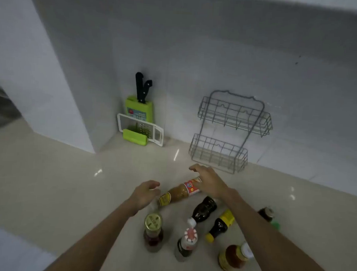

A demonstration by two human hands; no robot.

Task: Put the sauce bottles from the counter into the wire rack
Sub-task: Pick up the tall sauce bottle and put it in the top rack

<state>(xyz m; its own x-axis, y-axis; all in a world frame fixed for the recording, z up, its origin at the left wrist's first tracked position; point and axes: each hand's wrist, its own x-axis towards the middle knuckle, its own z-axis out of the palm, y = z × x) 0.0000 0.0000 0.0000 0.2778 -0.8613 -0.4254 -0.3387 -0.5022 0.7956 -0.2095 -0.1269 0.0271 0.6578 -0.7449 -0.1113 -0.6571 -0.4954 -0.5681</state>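
Nearest the lens: orange-sauce jar [234, 257] on its side, two capped bottles [153, 234] upright beside it. Further out, long bottle [180, 192] of tan sauce lies flat on counter [48, 181]. Right hand [209, 180] over its labelled end, fingers spread, not closed; left hand [144, 193] loosely curled near its cap, holding nothing. Wire rack [230, 131] on wall, both baskets empty. Risk, judged: round bottle rolls under a one-ended grasp into dark bottles [205, 209] just beside it.
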